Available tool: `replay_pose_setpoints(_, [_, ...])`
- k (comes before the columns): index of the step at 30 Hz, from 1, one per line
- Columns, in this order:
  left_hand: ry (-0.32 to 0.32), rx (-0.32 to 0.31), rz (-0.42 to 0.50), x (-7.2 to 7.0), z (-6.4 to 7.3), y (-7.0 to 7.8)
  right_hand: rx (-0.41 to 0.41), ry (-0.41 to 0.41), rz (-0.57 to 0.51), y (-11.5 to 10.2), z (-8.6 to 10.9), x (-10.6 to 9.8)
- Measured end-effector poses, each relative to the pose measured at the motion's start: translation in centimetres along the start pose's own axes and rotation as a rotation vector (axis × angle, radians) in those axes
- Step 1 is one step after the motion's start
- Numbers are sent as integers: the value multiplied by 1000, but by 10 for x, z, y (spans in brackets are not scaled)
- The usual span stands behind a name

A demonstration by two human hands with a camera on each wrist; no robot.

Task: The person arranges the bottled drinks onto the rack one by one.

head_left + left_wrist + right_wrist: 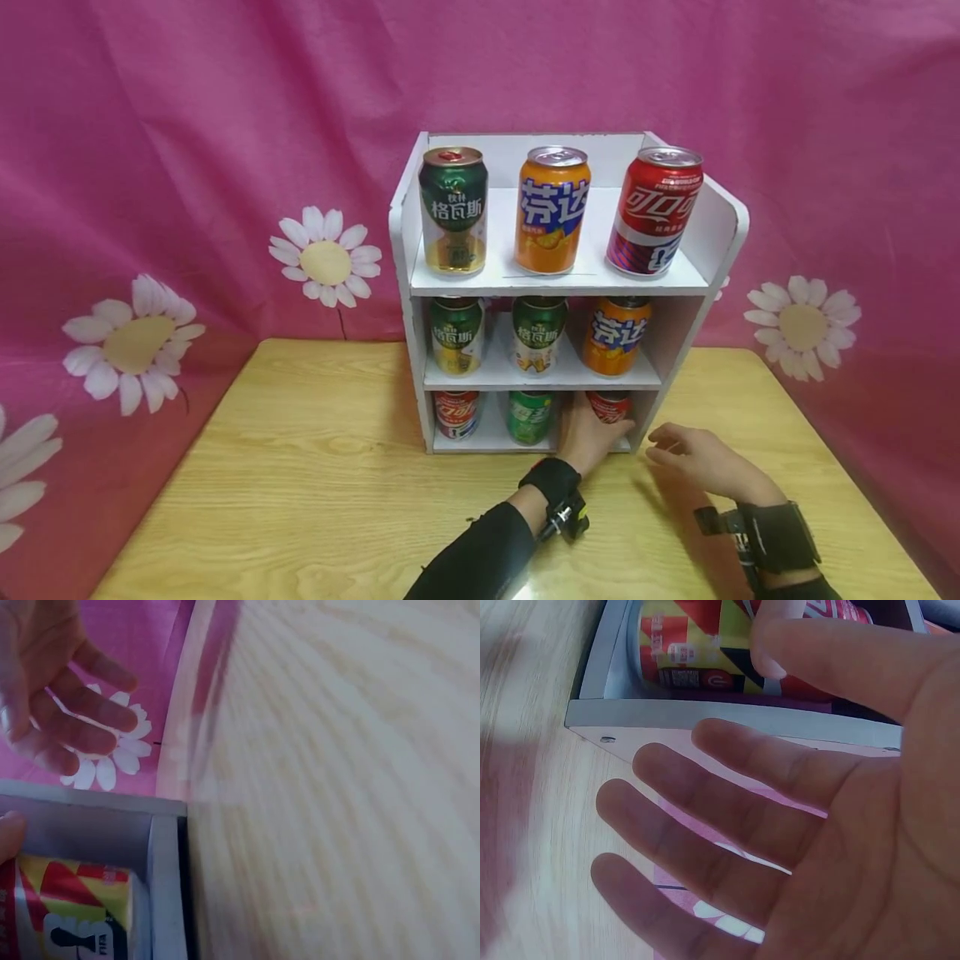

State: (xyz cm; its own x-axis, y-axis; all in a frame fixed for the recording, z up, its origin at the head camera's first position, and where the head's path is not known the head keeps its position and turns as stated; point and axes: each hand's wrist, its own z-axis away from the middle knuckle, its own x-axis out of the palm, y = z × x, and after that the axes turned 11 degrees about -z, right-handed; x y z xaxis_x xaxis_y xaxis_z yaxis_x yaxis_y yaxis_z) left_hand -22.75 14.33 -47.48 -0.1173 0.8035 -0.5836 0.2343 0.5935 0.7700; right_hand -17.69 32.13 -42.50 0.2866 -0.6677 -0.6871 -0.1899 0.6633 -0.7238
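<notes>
My left hand (591,435) reaches into the bottom right compartment of the white shelf and holds the red cola can (609,406) there. The left wrist view shows this can's (79,911) red and yellow printed side, with the left thumb (9,836) at its edge. Other left fingers are mostly hidden. Just outside the shelf's right wall, my right hand (701,460) hovers with relaxed, spread fingers and nothing in them. In the right wrist view its palm (840,847) faces the camera, beside the shelf wall and the can (694,645).
The white three-tier shelf (558,288) stands on a wooden table (315,500). A green kvass can (453,212), an orange soda can (552,212) and a red cola can (655,212) stand on top; several more cans fill lower tiers. A pink flowered cloth (225,125) hangs behind.
</notes>
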Motion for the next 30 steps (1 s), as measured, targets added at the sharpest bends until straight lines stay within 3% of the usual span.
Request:
replay_pose_setpoints(5, [-23, 12, 24, -2, 0, -5, 5, -4, 1, -4, -2, 1])
replay_pose_setpoints(13, [-88, 98, -104, -7, -1, -17, 11, -2, -17, -8, -2, 1])
replay_pose_setpoints(20, [-117, 74, -120, -6, -2, -18, 14, -2, -5, -7, -2, 1])
replay_pose_setpoints(30, [-35, 23, -119, 2, 0, -18, 24, -9, -21, -4, 0, 1])
